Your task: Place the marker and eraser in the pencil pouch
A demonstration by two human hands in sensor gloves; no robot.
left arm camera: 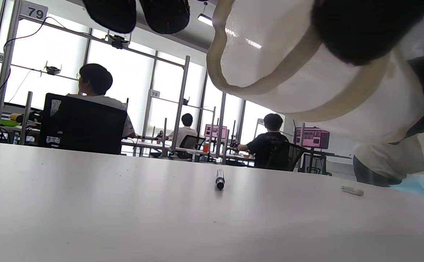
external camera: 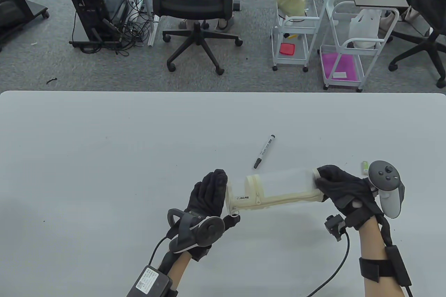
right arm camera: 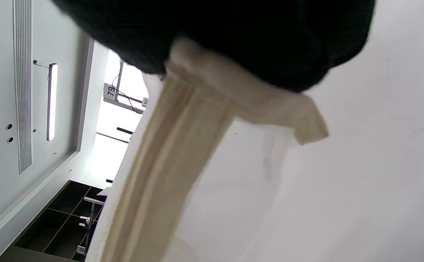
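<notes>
near the table's front edge, both gloved hands are gripping the cream fabric pencil pouch (external camera: 278, 189), left hand (external camera: 208, 196) and right hand (external camera: 343, 187) at opposite ends, black-capped white marker (external camera: 264, 151) lying just beyond, small eraser (external camera: 364, 166) beside the right hand.

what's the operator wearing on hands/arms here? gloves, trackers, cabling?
Both hands wear black fabric gloves, forearms bare. The left hand carries a dark grey tracker with a ring, and a black labelled box on the forearm, cable running to it. The right hand has a light grey tracker with dark buttons, black straps, a small black module at the wrist and a black cable.
</notes>
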